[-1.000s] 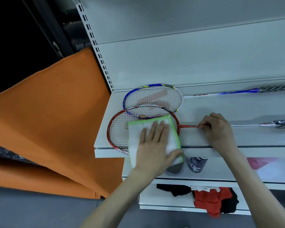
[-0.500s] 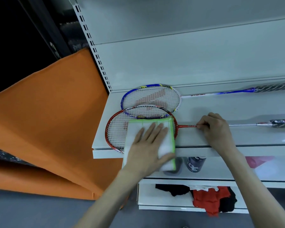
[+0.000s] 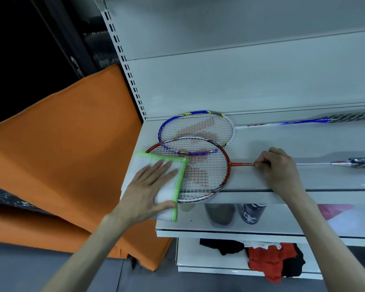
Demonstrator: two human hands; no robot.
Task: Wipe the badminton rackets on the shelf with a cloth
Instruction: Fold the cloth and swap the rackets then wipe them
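- A white metal shelving unit [image 3: 261, 81] fills the right side, its slotted upright [image 3: 124, 66] running up the left edge.
- Orange fabric [image 3: 61, 154] drapes beside it — over a grey floor [image 3: 19, 270].
- The upper left corner lies in darkness.

Little is reading clearly here. A dark cylindrical can [image 3: 252, 213] on the lower white shelf is showing pale letters that look like "CE", partly hidden by the shelf edge above. Small red lettering is running along the white shaft of the blue-framed badminton racket [image 3: 255, 124], too blurred to read.
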